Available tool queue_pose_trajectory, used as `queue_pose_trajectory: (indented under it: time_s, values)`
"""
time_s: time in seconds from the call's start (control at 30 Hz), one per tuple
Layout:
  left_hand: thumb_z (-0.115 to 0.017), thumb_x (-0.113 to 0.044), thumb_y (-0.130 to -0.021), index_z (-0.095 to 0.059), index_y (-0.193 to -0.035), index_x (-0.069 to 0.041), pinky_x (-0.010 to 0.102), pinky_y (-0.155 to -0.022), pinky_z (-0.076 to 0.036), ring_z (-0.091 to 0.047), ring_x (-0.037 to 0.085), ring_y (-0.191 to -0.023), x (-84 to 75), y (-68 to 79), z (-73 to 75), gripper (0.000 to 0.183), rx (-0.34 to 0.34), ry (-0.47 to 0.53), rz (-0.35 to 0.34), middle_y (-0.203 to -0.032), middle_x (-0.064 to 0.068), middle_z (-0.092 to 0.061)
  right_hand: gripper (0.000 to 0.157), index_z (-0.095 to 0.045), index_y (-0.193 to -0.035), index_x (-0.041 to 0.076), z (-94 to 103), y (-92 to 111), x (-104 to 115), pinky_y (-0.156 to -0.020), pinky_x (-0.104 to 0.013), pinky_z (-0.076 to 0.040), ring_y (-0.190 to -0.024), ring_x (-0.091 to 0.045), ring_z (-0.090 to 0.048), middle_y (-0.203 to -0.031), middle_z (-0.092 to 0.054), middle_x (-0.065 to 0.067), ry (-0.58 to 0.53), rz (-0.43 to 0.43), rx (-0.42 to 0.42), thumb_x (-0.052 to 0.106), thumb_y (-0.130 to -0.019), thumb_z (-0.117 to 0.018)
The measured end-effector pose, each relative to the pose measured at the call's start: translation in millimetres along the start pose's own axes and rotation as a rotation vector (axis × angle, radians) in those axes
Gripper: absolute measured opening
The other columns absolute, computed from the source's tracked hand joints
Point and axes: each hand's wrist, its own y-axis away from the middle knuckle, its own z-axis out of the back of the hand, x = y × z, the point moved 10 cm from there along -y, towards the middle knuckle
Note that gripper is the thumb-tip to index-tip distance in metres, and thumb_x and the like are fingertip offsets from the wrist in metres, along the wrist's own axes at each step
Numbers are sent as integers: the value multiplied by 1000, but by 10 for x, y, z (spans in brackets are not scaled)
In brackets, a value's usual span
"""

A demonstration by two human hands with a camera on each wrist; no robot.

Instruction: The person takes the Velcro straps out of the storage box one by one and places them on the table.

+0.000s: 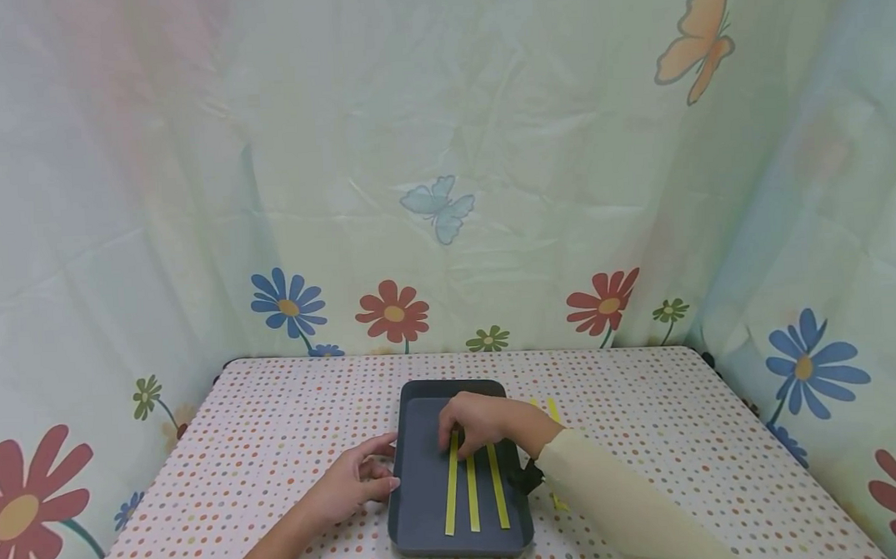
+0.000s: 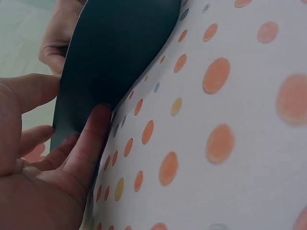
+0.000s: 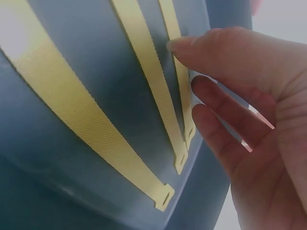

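Observation:
A dark grey rectangular tray (image 1: 427,497) lies on the table with three yellow slotted straps lengthwise in it: a left strap (image 1: 452,496), a middle strap (image 1: 473,499) and a right strap (image 1: 498,494). My right hand (image 1: 478,420) is over the tray's inside, fingertips at the far end of the left strap. In the right wrist view that hand's thumb (image 3: 192,48) touches this strap (image 3: 184,91), which lies flat; its index finger is largely hidden. At the tray's left side, my left hand (image 1: 352,480) rests its fingertips against the outer wall (image 2: 120,43), fingers loosely extended.
More yellow straps (image 1: 554,408) lie right of the tray, partly behind the right forearm, and a small yellow piece (image 1: 559,501) shows near the sleeve. A dotted cloth (image 1: 289,420) covers the table. Flowered curtains (image 1: 339,192) stand around it.

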Motion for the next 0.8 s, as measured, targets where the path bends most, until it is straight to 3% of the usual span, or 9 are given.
queue_pose_trajectory:
  time_s: [0.57, 0.8]
  values:
    - [-71, -14, -97, -33, -159, -2, 29, -79, -58, -68, 21, -100, 20, -17, 3, 73, 9, 14, -2, -146, 22, -50, 20, -83, -103, 18, -74, -136, 138, -87, -15, -52, -100, 0, -66, -107, -76, 8, 154, 75, 78, 8, -86, -82]
    - [-71, -14, -97, -33, -159, -2, 30, -80, -59, -68, 19, -100, 29, -17, 5, 74, 7, 18, 7, -146, 22, -50, 17, -84, -102, 20, -110, -203, 112, -85, -13, -52, -97, 3, -65, -105, -74, 12, 155, 43, 114, 12, -87, -82]
